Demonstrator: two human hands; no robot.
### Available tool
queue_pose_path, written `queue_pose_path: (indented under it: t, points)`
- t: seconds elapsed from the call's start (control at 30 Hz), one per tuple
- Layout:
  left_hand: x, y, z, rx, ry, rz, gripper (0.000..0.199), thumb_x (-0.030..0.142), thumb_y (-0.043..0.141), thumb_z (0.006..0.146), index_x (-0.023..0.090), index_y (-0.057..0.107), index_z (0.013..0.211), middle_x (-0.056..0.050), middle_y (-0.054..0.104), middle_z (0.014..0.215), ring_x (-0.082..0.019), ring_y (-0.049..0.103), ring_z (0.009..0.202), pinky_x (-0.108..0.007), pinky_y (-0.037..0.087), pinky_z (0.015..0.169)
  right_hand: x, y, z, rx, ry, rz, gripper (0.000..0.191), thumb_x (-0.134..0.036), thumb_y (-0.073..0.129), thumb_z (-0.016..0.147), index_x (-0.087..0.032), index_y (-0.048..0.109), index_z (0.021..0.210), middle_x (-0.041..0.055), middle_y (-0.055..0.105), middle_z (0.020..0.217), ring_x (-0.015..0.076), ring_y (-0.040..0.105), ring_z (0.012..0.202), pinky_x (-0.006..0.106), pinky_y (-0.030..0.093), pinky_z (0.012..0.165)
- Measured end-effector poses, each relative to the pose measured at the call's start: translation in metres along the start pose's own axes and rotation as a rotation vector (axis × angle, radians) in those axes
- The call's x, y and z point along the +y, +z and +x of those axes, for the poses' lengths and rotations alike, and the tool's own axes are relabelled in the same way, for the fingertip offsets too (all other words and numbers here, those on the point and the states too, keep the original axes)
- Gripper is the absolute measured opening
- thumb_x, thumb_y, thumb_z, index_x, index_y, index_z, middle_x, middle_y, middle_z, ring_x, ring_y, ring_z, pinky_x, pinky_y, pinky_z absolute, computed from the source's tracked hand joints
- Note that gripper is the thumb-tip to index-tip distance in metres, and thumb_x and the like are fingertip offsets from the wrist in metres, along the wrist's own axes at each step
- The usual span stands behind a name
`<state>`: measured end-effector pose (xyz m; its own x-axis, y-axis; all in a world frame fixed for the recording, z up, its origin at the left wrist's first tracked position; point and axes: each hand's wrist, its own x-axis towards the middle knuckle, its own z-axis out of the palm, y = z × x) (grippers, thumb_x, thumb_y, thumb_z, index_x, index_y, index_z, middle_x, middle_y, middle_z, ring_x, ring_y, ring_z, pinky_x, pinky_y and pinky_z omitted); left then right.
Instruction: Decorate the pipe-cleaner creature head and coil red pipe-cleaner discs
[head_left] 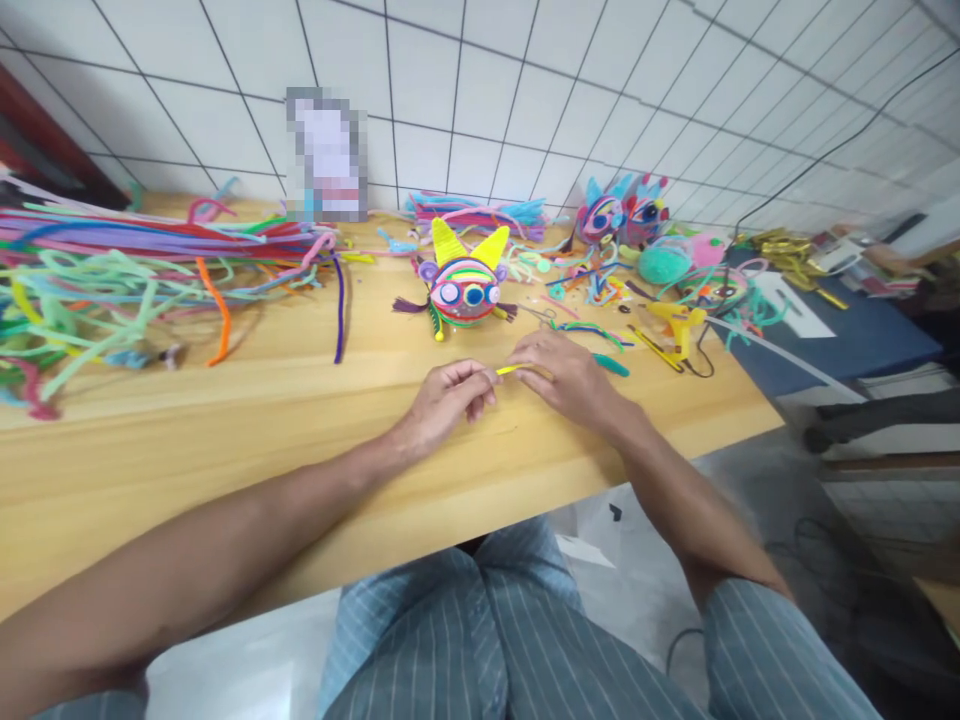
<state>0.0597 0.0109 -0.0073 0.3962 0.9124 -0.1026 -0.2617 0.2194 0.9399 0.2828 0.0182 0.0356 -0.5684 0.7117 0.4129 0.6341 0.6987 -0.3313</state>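
Between my hands, just above the wooden table, runs a short yellow pipe cleaner. My left hand pinches one end of it between thumb and fingers. The other end goes into my right hand, whose fingers are closed on it and partly hide it. Beyond my hands stands a colourful pipe-cleaner mask with two yellow pointed horns, round eyes and dark tassels at its sides. A teal pipe-cleaner piece lies beside my right hand.
Bundles of pipe cleaners spread over the left side. A yellow glue gun stands at the right near scissors and a yellow pen-like tool. Two more masks lean at the tiled wall. A cable hangs behind.
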Motion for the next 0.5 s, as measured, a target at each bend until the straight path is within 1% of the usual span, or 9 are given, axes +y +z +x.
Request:
queue_pose_path:
  t: [0.07, 0.17, 0.33, 0.43, 0.5]
  points:
    - [0.001, -0.001, 0.001, -0.024, -0.007, -0.058, 0.024, 0.038, 0.080, 0.075, 0.015, 0.074, 0.078, 0.000, 0.069, 0.066, -0.008, 0.055, 0.050, -0.020, 0.044, 0.049, 0.004, 0.004, 0.005, 0.013, -0.023, 0.007, 0.016, -0.024, 0.062, 0.105, -0.023, 0.077, 0.099, 0.0104, 0.074, 0.104, 0.0240, 0.070, 0.099, 0.040, 0.057, 0.088]
    - [0.004, -0.002, 0.003, -0.027, -0.048, -0.176, 0.025, 0.038, 0.080, 0.074, 0.014, 0.074, 0.082, -0.001, 0.070, 0.068, -0.009, 0.056, 0.049, -0.020, 0.044, 0.046, 0.012, 0.007, 0.017, 0.051, -0.071, 0.052, 0.014, -0.024, 0.066, 0.103, -0.023, 0.079, 0.099, 0.0076, 0.070, 0.099, 0.0222, 0.067, 0.094, 0.037, 0.055, 0.082]
    - [0.012, -0.005, 0.009, -0.001, -0.133, -0.312, 0.016, 0.029, 0.075, 0.073, 0.015, 0.071, 0.081, 0.002, 0.063, 0.065, -0.007, 0.052, 0.045, -0.019, 0.041, 0.041, 0.021, 0.017, 0.032, 0.063, -0.094, 0.076, 0.016, -0.022, 0.067, 0.101, -0.025, 0.083, 0.101, 0.0065, 0.069, 0.098, 0.0213, 0.066, 0.091, 0.037, 0.053, 0.080]
    - [0.017, -0.008, 0.012, -0.008, -0.189, -0.364, 0.011, 0.023, 0.073, 0.074, 0.016, 0.067, 0.080, 0.003, 0.061, 0.066, -0.007, 0.051, 0.043, -0.019, 0.040, 0.040, 0.023, 0.023, 0.034, 0.079, -0.096, 0.091, 0.018, -0.021, 0.067, 0.101, -0.026, 0.084, 0.103, 0.0056, 0.071, 0.097, 0.0197, 0.066, 0.087, 0.035, 0.053, 0.077]
    - [0.018, -0.010, 0.014, -0.021, -0.213, -0.391, 0.011, 0.022, 0.075, 0.075, 0.016, 0.066, 0.079, 0.004, 0.061, 0.067, -0.006, 0.051, 0.043, -0.018, 0.040, 0.040, 0.024, 0.026, 0.034, 0.100, -0.094, 0.100, 0.017, -0.023, 0.067, 0.101, -0.026, 0.084, 0.103, 0.0054, 0.072, 0.096, 0.0194, 0.066, 0.085, 0.035, 0.053, 0.076]
